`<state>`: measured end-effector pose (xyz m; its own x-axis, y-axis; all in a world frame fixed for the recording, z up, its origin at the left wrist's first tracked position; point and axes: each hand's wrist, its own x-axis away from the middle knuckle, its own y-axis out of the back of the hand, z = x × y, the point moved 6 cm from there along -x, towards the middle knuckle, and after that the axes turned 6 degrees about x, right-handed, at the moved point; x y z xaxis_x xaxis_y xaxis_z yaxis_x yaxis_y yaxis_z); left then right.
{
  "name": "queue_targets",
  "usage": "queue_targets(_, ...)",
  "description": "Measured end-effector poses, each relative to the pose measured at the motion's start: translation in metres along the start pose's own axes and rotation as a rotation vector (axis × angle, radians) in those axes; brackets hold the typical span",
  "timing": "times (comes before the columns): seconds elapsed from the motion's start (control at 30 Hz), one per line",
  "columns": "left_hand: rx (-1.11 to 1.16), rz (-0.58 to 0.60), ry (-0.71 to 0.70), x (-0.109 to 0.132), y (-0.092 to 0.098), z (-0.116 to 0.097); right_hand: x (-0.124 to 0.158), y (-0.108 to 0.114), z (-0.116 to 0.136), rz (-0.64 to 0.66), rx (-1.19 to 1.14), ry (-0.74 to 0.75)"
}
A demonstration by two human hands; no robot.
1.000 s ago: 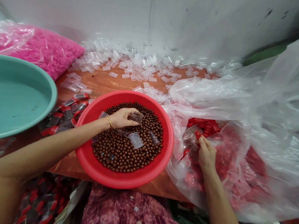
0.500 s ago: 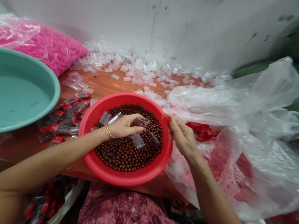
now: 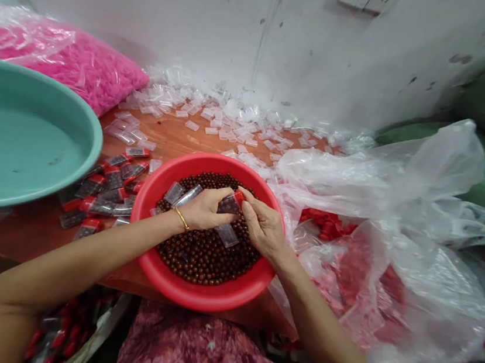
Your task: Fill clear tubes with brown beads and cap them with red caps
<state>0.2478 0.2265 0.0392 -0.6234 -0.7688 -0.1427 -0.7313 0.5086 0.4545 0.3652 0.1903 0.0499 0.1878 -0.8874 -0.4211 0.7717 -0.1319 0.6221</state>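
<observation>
Wooden tabletop is cluttered: teal basin, then capped tubes. Over the red bowl of brown balls, left hand grips a small clear tube; right hand pinches a red cap onto it. Push crooked and balls probably spill.

Red basin with dark brown balls, red cap on clear tube, teal basin at nine o'clock, pink bag, floral magenta cloth.
</observation>
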Motion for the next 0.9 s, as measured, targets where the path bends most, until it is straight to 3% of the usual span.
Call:
queue_targets(0.13,0.005,0.001,0.048,0.001,-0.003,0.002,0.005,-0.003,0.005,0.049,0.196,0.071)
queue_targets(0.27,0.023,0.011,0.097,0.000,-0.005,0.004,0.000,0.002,0.003,0.089,0.224,0.076)
queue_targets(0.37,-0.027,0.063,0.138,-0.002,-0.008,0.003,-0.014,0.008,-0.004,0.051,0.116,-0.031)
queue_targets(0.47,-0.143,0.183,0.100,-0.002,-0.016,-0.004,-0.026,0.005,-0.012,-0.054,-0.141,-0.208)
queue_targets(0.6,-0.268,0.194,0.044,0.001,-0.017,-0.010,-0.035,-0.020,-0.013,0.043,-0.445,-0.332)
queue_targets(0.77,-0.477,0.189,0.009,0.006,-0.016,-0.009,-0.033,-0.036,-0.013,0.185,-0.440,-0.352)
queue_targets(0.9,-0.603,0.259,-0.040,0.007,-0.018,-0.006,-0.031,-0.041,-0.004,0.176,-0.400,-0.254)
